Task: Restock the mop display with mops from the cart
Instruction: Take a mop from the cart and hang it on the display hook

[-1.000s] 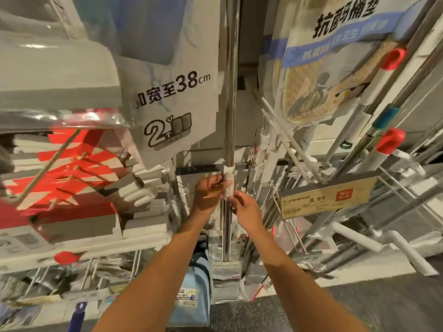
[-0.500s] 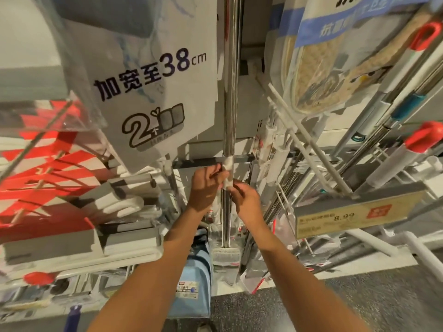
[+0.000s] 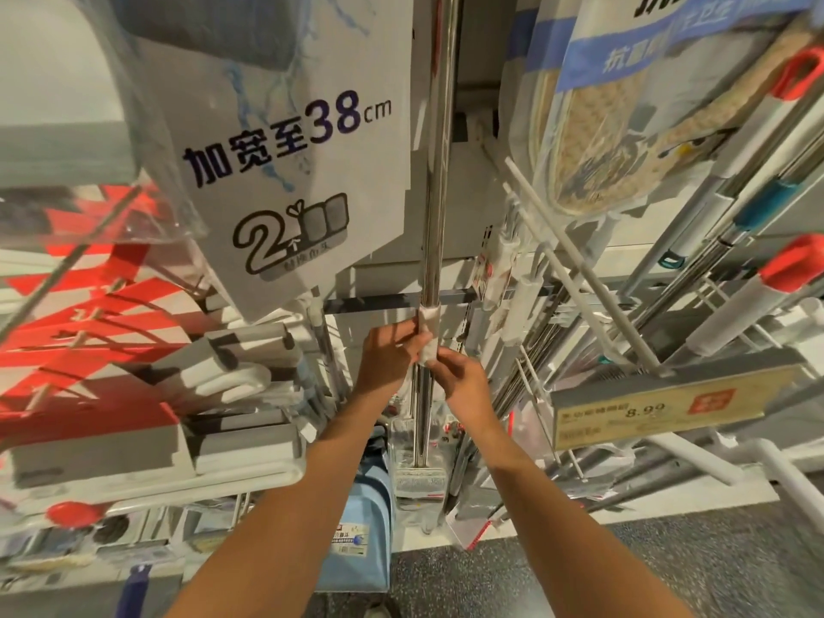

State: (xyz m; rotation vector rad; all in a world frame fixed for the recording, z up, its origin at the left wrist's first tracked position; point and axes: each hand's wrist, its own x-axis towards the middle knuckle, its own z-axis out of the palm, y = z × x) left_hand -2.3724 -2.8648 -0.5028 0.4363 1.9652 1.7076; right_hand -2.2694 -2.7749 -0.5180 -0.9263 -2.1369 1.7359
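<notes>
Display rack (image 3: 401, 301): fills the frame, with boxed mop heads stacked at left and slanted mop poles at right.
Package (image 3: 312, 140): large white card marked "38 cm", hanging upper centre-left.
Mop (image 3: 434, 171): one chrome pole, upright at centre, running from the top edge down to a wrapped head near the floor.
Price tag (image 3: 669, 410): yellow, reads 8.99, at right centre.
Left hand (image 3: 385, 354): fingers curled round the pole's white-wrapped joint, just left of centre.
Right hand (image 3: 459, 376): pinches the same wrap from the right, slightly lower, touching the left hand.
</notes>
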